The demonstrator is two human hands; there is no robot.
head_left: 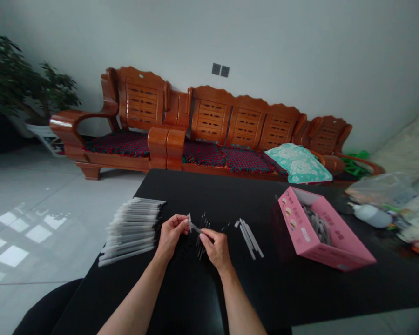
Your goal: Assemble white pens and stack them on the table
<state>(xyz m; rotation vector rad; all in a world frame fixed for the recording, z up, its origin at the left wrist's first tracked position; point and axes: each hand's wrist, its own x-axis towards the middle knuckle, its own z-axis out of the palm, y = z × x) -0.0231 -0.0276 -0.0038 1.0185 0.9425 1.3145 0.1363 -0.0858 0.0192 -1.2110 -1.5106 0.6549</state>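
My left hand point(174, 232) pinches a small whitish pen part point(190, 217) between thumb and fingers; its exact kind is too small to tell. My right hand point(214, 246) grips a grey pen barrel point(195, 228), its upper end pointing at the part in my left hand. The two pieces meet or nearly meet; I cannot tell which. Several thin dark pen refills point(200, 249) lie on the black table between and under my hands. Right of my right hand lie several pale grey pen barrels point(250, 238). A row of white pens point(131, 230) with dark ends is stacked at the left.
A pink box point(338, 232) holding grey pieces point(317, 223) stands on the black table point(181, 186) at the right. Behind it are a white bottle point(372, 215) and a plastic bag point(384, 188). A wooden sofa point(209, 111) lines the wall beyond the table.
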